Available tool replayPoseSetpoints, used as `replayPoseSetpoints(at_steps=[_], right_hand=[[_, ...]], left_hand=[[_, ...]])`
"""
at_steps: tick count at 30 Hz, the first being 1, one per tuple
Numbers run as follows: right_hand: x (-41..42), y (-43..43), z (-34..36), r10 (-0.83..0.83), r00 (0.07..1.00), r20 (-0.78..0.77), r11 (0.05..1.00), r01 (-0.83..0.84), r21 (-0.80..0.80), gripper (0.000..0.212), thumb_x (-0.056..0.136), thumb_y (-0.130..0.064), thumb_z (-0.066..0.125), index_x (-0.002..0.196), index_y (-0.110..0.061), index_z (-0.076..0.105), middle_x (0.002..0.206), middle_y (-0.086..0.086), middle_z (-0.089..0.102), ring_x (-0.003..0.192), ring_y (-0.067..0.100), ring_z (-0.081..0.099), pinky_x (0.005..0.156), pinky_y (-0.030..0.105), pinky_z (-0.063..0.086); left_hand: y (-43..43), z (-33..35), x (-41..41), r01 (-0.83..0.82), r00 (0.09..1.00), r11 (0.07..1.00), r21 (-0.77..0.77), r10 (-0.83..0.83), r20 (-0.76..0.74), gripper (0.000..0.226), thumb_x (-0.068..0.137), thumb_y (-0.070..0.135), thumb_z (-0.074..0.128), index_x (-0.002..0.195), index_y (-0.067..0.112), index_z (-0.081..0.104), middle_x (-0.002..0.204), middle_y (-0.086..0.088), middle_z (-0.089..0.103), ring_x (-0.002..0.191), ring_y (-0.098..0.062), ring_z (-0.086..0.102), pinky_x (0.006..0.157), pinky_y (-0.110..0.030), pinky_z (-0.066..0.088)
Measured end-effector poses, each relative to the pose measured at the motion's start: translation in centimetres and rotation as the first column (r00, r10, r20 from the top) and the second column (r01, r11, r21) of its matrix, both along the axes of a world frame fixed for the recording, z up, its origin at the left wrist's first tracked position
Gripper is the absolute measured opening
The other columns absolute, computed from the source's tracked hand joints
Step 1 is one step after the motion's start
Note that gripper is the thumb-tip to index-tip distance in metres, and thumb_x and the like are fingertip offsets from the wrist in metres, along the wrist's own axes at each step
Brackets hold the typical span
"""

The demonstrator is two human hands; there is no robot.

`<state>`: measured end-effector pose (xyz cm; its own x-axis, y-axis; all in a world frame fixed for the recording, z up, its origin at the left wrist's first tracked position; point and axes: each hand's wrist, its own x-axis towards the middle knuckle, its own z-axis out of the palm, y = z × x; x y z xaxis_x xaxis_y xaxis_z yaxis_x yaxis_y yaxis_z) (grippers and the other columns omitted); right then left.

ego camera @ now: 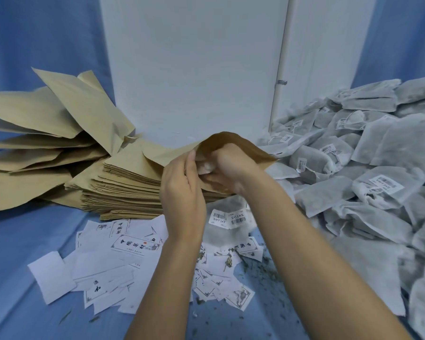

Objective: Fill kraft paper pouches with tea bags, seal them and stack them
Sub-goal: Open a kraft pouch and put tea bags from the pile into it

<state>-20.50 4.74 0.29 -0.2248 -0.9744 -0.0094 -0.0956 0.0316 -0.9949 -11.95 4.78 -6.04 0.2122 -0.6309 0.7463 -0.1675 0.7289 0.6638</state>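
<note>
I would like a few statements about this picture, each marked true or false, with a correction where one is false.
1. The left hand holds the edge of an open kraft pouch, and the right hand is at its mouth. True.
2. The pile of tea bags lies on the person's left. False: it lies on the right; the stack of flat pouches is on the left.
3. Printed paper labels lie on the blue cloth in front of the stack. True.
4. The cloth is free of crumbs. False: loose tea bits are scattered beside the labels.
</note>
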Motion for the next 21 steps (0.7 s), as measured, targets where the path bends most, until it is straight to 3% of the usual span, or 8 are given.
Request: replayPoseSetpoints(at_steps=[3,6,8,9,12,15,17,21], right_hand=[[0.7,-1.5,0.2,-0.05,0.985,-0.164,0.994,0.065,0.091,0.031,0.087,0.009,0.042,0.06,-0.004,0.05,0.054,0.008,0.053,0.071,0.026,0.051,0.077,0.033,0.048],[0.5,-1.6,0.4,-0.031,0.962,-0.27,0.986,0.074,0.149,0.025,0.091,-0.004,0.044,0.076,-0.004,0.064,0.081,0.012,0.068,0.092,0.029,0.063,0.092,0.036,0.052],[0.1,-1.2,0.5,-0.081,0.932,-0.354,0.986,0.126,0.108,0.033,0.093,-0.014,0.036,0.094,0.0,0.066,0.094,0.016,0.07,0.09,0.031,0.068,0.087,0.039,0.056],[-0.1,-1.0,0.5,-0.125,0.909,-0.397,0.986,0.159,0.053,0.035,0.093,-0.017,0.033,0.091,-0.001,0.064,0.091,0.016,0.068,0.082,0.031,0.068,0.079,0.038,0.057],[-0.5,-0.6,0.3,-0.255,0.779,-0.573,0.966,0.227,-0.122,0.033,0.092,-0.018,0.03,0.065,-0.011,0.047,0.074,0.008,0.055,0.072,0.028,0.055,0.062,0.031,0.038],[0.0,-1.2,0.2,-0.18,0.714,-0.676,0.982,0.168,-0.084,0.035,0.094,-0.011,0.03,0.061,-0.011,0.041,0.066,0.004,0.045,0.076,0.027,0.048,0.06,0.029,0.031],[0.3,-1.6,0.0,-0.12,0.675,-0.728,0.989,0.142,-0.031,0.037,0.095,-0.007,0.031,0.059,-0.011,0.038,0.064,0.002,0.04,0.076,0.024,0.044,0.052,0.028,0.027],[0.1,-0.6,-0.4,-0.232,0.798,-0.556,0.971,0.162,-0.173,0.032,0.094,-0.018,0.036,0.064,-0.009,0.047,0.066,0.005,0.055,0.06,0.019,0.053,0.054,0.025,0.037]], left_hand=[[0.2,-0.1,-0.2,0.015,1.0,1.0,0.013,-0.015,-0.006,0.035,0.1,0.028,0.039,0.103,0.006,0.066,0.09,0.003,0.061,0.088,-0.018,0.058,0.075,-0.016,0.04],[0.3,-0.2,-0.1,0.028,1.0,1.0,0.002,-0.028,-0.003,0.032,0.1,0.026,0.04,0.104,0.006,0.066,0.09,0.009,0.06,0.09,-0.015,0.058,0.076,-0.006,0.039],[0.2,-0.1,-0.1,0.026,1.0,1.0,-0.016,-0.026,0.009,0.031,0.1,0.024,0.04,0.102,0.007,0.066,0.087,0.017,0.056,0.087,-0.013,0.057,0.075,-0.003,0.037],[0.2,-0.1,-0.1,0.027,1.0,0.999,-0.018,-0.027,0.015,0.031,0.1,0.024,0.04,0.102,0.006,0.066,0.085,0.018,0.055,0.086,-0.013,0.056,0.074,-0.003,0.036],[0.2,-0.3,-0.1,0.021,1.0,1.0,-0.004,-0.021,0.01,0.031,0.1,0.023,0.04,0.102,0.005,0.066,0.087,0.007,0.059,0.085,-0.016,0.057,0.074,-0.007,0.038],[0.2,-0.3,-0.2,0.021,1.0,1.0,0.016,-0.021,-0.021,0.034,0.1,0.025,0.04,0.104,0.005,0.066,0.092,0.004,0.063,0.089,-0.016,0.059,0.075,-0.011,0.04],[0.2,-0.4,-0.2,0.03,0.999,0.999,0.039,-0.029,-0.022,0.036,0.1,0.028,0.039,0.106,0.006,0.066,0.095,0.001,0.064,0.091,-0.017,0.059,0.076,-0.014,0.041],[-0.1,0.0,0.0,0.043,0.998,0.996,0.072,-0.046,0.04,0.036,0.1,0.032,0.034,0.1,0.012,0.064,0.09,0.005,0.06,0.093,-0.016,0.055,0.081,-0.028,0.043]])
